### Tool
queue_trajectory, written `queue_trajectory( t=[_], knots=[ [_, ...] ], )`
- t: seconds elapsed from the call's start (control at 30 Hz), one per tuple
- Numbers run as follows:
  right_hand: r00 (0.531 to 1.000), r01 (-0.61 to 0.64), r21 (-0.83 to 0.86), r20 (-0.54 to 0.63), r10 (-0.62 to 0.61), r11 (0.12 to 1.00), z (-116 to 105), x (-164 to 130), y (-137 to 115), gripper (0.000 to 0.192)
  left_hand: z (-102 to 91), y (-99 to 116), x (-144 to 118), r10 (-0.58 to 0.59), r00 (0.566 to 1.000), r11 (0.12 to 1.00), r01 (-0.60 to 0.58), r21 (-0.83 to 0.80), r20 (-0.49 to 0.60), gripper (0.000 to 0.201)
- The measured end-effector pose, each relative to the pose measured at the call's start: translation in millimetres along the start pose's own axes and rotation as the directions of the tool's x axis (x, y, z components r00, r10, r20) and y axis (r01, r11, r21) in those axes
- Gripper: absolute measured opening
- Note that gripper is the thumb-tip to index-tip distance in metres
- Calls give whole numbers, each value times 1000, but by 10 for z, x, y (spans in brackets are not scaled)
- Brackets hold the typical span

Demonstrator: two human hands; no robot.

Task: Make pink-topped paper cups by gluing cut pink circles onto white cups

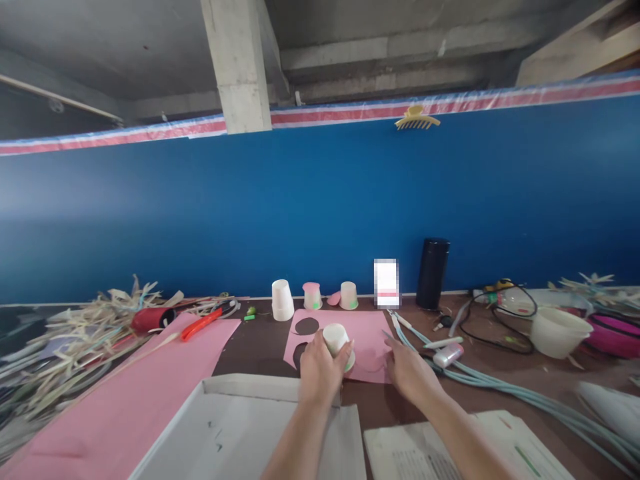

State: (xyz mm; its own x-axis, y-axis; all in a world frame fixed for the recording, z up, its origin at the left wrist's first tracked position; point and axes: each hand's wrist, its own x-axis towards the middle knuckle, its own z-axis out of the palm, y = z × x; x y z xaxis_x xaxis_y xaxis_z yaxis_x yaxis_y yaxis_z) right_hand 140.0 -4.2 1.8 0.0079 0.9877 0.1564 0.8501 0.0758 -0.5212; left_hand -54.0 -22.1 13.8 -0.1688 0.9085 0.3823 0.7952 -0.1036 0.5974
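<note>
From the head camera, a small sheet of pink paper lies flat on the brown table, and two round holes show in its left part, so some discs look already cut out of it; a pink disc sits on top of one of the small cups standing upside down along the blue wall, while most of the sheet is still whole. An upturned white paper cup stands on this sheet. The left hand is closed around that cup from the near side, fingers wrapped on its wall, pressing it down on the paper. The right hand rests just right of the cup, apart from it, with a thin pointed tool at its fingertips; whether it grips that tool I cannot tell. A larger pink sheet lies well to the left, untouched.
</note>
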Motion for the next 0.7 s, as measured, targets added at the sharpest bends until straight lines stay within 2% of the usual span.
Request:
queue_trajectory(
  t=[0.17,0.27,0.37,0.5,0.7],
  knots=[
    [998,-64,158,22,61,985,45,101,22,23,60,-7,-5,-2,997,998,-3,59,72,51],
    [986,-156,295,109,129,943,65,111,-6,19,59,-3,0,-20,995,998,14,59,94,50],
    [960,-262,449,209,184,854,80,93,-46,24,53,0,2,-32,995,998,27,52,97,49],
    [926,-372,611,297,234,699,66,67,-86,21,50,8,0,-23,995,998,18,57,99,50],
    [909,-415,741,360,209,528,58,47,-81,20,49,7,-1,-19,996,998,14,53,89,51]
  ],
)
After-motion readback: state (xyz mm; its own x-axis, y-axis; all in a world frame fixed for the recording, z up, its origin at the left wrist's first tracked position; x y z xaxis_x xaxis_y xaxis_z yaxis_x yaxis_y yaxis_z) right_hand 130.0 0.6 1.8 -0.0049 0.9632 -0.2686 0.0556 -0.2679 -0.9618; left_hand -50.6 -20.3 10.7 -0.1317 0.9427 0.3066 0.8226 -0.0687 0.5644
